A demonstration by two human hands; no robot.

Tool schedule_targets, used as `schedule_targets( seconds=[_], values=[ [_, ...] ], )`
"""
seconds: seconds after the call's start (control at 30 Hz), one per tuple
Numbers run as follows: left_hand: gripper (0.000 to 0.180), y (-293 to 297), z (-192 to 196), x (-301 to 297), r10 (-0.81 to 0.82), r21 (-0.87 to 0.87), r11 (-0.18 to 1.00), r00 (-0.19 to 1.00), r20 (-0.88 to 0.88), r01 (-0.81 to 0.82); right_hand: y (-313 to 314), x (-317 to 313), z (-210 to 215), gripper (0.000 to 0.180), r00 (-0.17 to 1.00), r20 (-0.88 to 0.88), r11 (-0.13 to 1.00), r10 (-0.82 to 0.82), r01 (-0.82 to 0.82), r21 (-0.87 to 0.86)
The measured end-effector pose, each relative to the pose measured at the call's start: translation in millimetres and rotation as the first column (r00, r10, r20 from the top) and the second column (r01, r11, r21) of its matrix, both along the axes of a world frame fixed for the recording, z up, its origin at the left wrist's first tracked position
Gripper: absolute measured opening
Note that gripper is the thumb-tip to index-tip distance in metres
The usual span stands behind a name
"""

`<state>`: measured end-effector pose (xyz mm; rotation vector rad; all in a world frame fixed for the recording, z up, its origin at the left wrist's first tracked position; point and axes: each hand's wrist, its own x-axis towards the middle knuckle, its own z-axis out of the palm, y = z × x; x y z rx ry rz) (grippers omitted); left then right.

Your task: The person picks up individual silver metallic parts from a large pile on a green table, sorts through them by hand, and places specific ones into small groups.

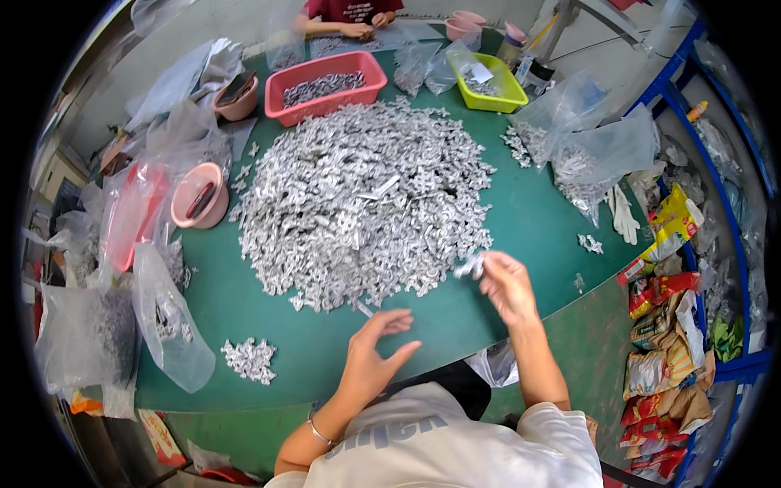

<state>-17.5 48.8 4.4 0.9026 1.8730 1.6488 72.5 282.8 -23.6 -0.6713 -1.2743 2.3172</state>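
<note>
A broad heap of small silver metal parts [358, 220] covers the middle of the green table. At the heap's right front edge, my right hand [508, 289] is closed, pinching one small silver metal part [469, 266] between thumb and fingertips. My left hand [376, 346] is over the table just in front of the heap, open, thumb apart from the fingers. Just beyond its fingers lies a short pale stick-like piece [364, 309], partly hidden. A pale flat bar [380, 189] rests on top of the heap. To the left of my left hand sits a small separate pile of silver parts [250, 360].
Behind the heap stand a red-pink tray [325, 81] of parts and a yellow-green basket [492, 85]. Plastic bags of parts [582, 167] and a white glove [622, 215] lie right. A pink bowl [199, 195] and more bags stand left. Another person [354, 20] works opposite.
</note>
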Motion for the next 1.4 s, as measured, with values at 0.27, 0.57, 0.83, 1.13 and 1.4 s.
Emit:
schedule_targets(
  seconds=[0.27,0.57,0.83,1.13,1.4],
  values=[
    [0.031,-1.3,-14.2,-4.2,-0.027,-0.094,0.995,0.998,-0.055,0.021,183.1,-57.1,-30.5,0.029,0.863,0.174,0.841,-0.474,0.384,0.381],
    [0.026,-10.8,-34.8,-8.6,0.000,-0.182,0.983,0.992,-0.123,-0.022,60.7,-49.9,-15.1,0.020,0.916,0.332,0.425,-0.223,-0.216,0.879],
    [0.025,-2.1,-23.3,-3.5,-0.070,-0.172,0.984,0.991,-0.113,0.050,40.2,-86.0,-22.2,0.015,0.958,0.077,0.105,-0.276,-0.050,0.993],
    [0.027,0.5,-18.3,-0.7,0.104,0.037,0.993,0.974,0.203,-0.114,-38.4,-38.1,16.7,0.009,1.000,0.018,0.979,0.001,-0.005,0.205],
    [0.027,9.7,10.9,3.7,0.237,0.260,0.938,0.972,0.006,-0.230,-82.6,-17.0,43.6,0.007,0.973,-0.102,0.974,0.208,-0.216,-0.071]
  ],
)
